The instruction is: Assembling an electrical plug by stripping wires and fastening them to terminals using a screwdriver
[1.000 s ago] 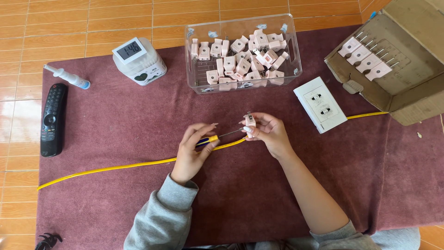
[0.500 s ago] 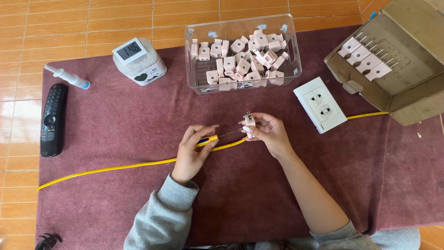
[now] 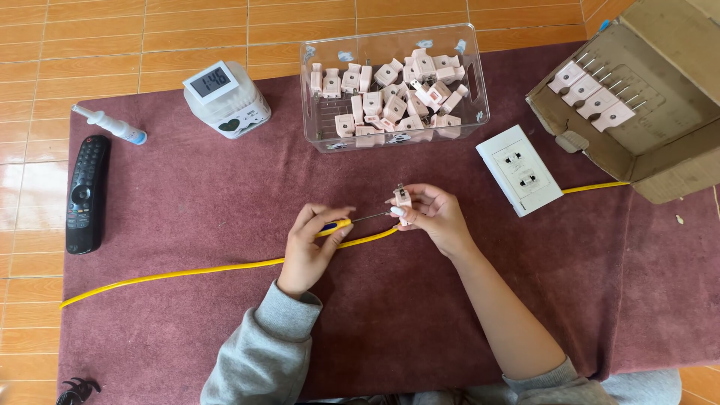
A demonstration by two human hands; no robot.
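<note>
It looked like a home turned to piecework: orange floor tiles (image 3: 97, 45) under a maroon cloth (image 3: 225, 180), a television remote (image 3: 84, 193) and a small digital clock (image 3: 225, 97) well left of the fingers, and a clear bin of pink plugs (image 3: 394, 90) just beyond the fingers.

A single head-worn view looks steeply down from close above the left hand (image 3: 311, 244) and right hand (image 3: 431, 217), which sit mid-frame, forearms entering from the bottom edge.
</note>
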